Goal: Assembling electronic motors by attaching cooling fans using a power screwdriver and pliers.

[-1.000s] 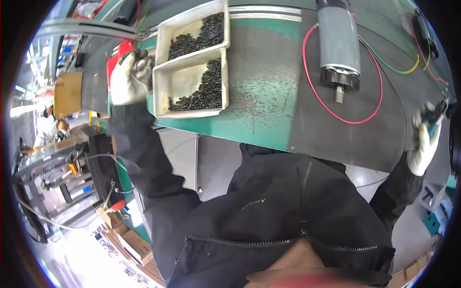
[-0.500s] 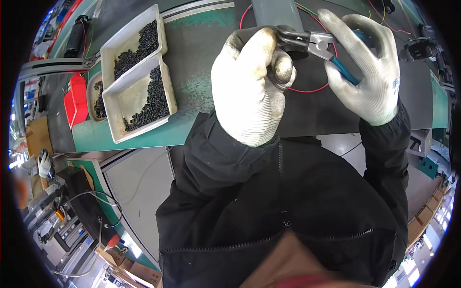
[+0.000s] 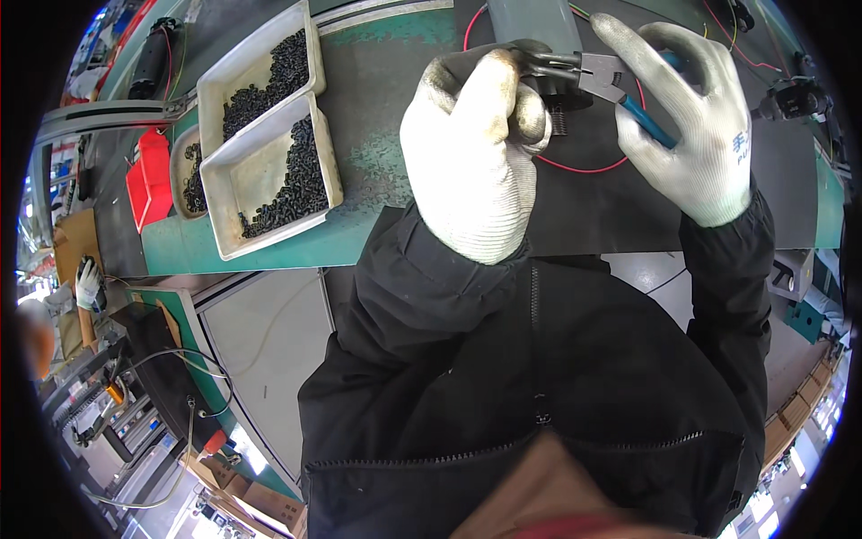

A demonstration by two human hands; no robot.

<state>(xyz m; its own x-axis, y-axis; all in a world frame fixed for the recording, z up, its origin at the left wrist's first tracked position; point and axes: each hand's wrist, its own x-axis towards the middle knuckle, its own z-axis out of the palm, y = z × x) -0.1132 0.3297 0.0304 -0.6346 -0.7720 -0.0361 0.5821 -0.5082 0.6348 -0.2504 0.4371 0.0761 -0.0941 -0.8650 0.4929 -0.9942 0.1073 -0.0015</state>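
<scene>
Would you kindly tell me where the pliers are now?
In the head view, the pliers are at upper right of centre in the right hand's grip, their tip at the left hand's grip, with the grey motor behind.

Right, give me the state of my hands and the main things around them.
Blue-handled pliers: held, handles spread apart
Right hand: fingers around the handles
Left hand: fingers curled at the pliers' tip
Upper white tray: partly filled with black pieces
Lower white tray: partly filled, pieces toward its right
Gray cylindrical motor: lying down, partly hidden
Red wire: loosely curved, partly hidden
</scene>
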